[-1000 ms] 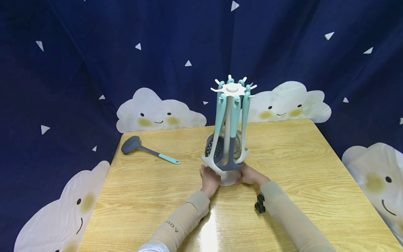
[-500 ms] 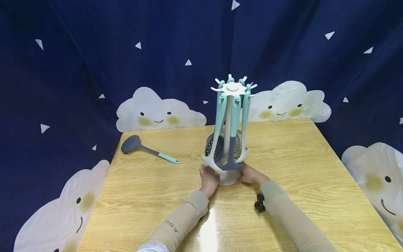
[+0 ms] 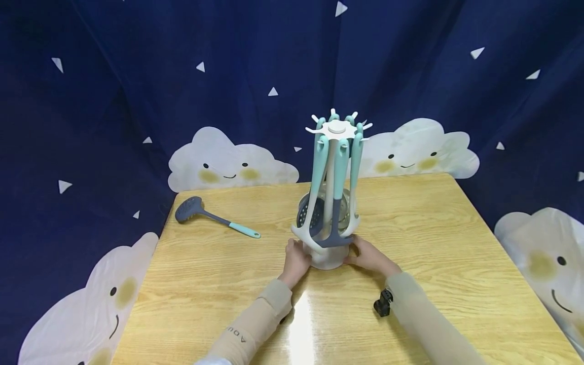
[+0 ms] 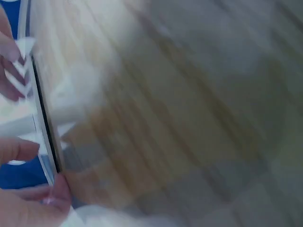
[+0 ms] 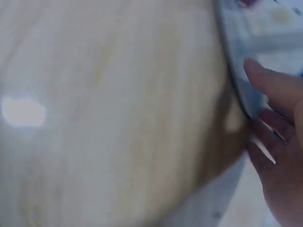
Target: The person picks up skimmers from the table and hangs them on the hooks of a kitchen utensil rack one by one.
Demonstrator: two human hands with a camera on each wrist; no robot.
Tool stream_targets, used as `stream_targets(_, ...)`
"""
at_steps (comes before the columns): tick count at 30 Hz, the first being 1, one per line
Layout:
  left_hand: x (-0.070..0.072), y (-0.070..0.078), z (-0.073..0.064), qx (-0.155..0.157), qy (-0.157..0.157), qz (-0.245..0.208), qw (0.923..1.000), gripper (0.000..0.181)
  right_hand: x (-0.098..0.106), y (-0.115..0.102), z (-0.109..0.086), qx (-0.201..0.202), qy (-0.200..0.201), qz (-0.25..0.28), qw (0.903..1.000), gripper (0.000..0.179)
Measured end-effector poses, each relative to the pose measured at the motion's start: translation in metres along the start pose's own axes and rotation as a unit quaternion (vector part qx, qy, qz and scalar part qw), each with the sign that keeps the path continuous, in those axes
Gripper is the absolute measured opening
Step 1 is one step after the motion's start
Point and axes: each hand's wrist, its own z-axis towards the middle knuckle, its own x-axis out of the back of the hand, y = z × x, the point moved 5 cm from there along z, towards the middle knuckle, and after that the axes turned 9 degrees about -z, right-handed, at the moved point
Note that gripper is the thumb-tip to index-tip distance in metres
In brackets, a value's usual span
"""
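Note:
A white utensil rack [image 3: 336, 130] stands upright on the table, with several mint-handled kitchen utensils hanging from its hooks. Low at the left side of its round white base [image 3: 327, 259] is my left hand [image 3: 295, 262], fingertips right at the base. My right hand [image 3: 370, 258] is at the opposite side, thumb and fingers spread around the edge. In the left wrist view, the left hand [image 4: 28, 198] has its thumb and fingers apart at the base's rim. The right wrist view has the right hand [image 5: 284, 142] with loose, extended fingers beside the rim.
A dark slotted skimmer [image 3: 189, 209] with a mint handle lies at the left of the wooden table [image 3: 420, 223]. Behind the table hangs a dark blue curtain [image 3: 255, 61] with cloud figures. A black wrist camera [image 3: 383, 303] sits below the right sleeve.
Both hands have eased slightly outward from the base, the left to the left and the right to the right, with fingers loosening. The rack and skimmer stay where they were.

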Motion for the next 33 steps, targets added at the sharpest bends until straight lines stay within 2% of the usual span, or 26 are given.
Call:
stream_targets(3, 0.013, -0.004, 0.0, -0.009, -0.001, 0.004, 1.0, 0.025, 0.023, 0.006, -0.005, -0.026, 0.065, -0.007, 0.9975, 0.039)
stream_targets(6, 0.032, -0.008, 0.004, 0.0, 0.013, 0.015, 0.9998, 0.028, 0.055, 0.006, -0.01, -0.051, 0.164, -0.032, 0.9846, 0.023)
stream_targets(9, 0.053, -0.011, 0.012, -0.008, 0.034, 0.033, 0.9988, 0.025, 0.093, -0.006, -0.016, -0.072, 0.265, -0.061, 0.9596, 0.021)
stream_targets(12, 0.075, -0.01, 0.023, -0.04, 0.05, 0.076, 0.9951, 0.023, 0.129, -0.027, -0.021, -0.058, 0.357, -0.101, 0.9268, 0.021)
stream_targets(14, 0.088, -0.008, 0.03, -0.072, 0.054, 0.121, 0.9886, 0.023, 0.15, -0.046, -0.022, -0.038, 0.405, -0.133, 0.904, 0.022)
stream_targets(16, 0.098, -0.006, 0.037, -0.107, 0.052, 0.18, 0.9765, 0.023, 0.167, -0.066, -0.023, -0.012, 0.439, -0.162, 0.8835, 0.022)
stream_targets(18, 0.107, -0.003, 0.042, -0.146, 0.048, 0.236, 0.9596, 0.024, 0.18, -0.087, -0.023, 0.018, 0.463, -0.19, 0.8659, 0.023)
stream_targets(21, 0.117, -0.003, 0.047, -0.194, 0.04, 0.305, 0.9315, 0.027, 0.195, -0.118, -0.023, 0.064, 0.482, -0.219, 0.8462, 0.023)
stream_targets(24, 0.125, -0.006, 0.05, -0.217, 0.033, 0.344, 0.9131, 0.03, 0.207, -0.143, -0.023, 0.104, 0.49, -0.24, 0.8318, 0.023)
stream_targets(27, 0.131, -0.014, 0.053, -0.21, 0.02, 0.362, 0.9081, 0.032, 0.217, -0.163, -0.022, 0.131, 0.5, -0.247, 0.82, 0.022)
stream_targets(33, 0.138, -0.034, 0.059, -0.163, -0.032, 0.367, 0.9151, 0.04, 0.233, -0.191, -0.018, 0.162, 0.503, -0.264, 0.8068, 0.022)
